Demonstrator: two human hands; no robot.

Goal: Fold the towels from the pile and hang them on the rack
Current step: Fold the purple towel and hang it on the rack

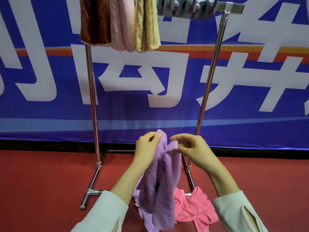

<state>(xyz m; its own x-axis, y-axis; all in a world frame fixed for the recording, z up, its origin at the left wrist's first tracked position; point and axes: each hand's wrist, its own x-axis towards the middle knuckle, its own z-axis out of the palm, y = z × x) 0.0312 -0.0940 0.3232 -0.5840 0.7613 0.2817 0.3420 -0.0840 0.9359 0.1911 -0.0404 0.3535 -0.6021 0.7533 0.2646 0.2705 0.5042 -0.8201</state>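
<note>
Holding a purple towel (160, 181) up in mid-air, low in front of the rack (91, 97) and above the red floor (41, 181). Left hand (147, 146) closed round the bunched top of the cloth, fingers curled over it. Right hand (195, 149) pinching a small corner just beside, thumb against fingertips. Hands close together, with most of the cloth dangling in loose, twisted folds between the forearms.

Probably light, plush and quite limp: no stiffness to hold a fold, enough fuzz for grip, little risk of slipping or damage. Best taken by two corners of one edge and drawn apart to drop flat. Gripping the bunched middle: only more twist.

Below, a pink towel (192, 210) crumpled on the floor against the rack's base bar, right by the lower end of the hanging cloth. Some paler purple cloth (143, 216) down there too; same towel or another, cannot tell.

Up top, a brown towel (93, 22), a pale pink towel (122, 25) and a yellow towel (147, 25) hung side by side at the left of the bar, touching. To their right, grey hooks (184, 9) and bare bar, so open room for hanging. Clear air between the posts for spreading. Worth minding the posts on either side and the blue banner (167, 118) close behind.
</note>
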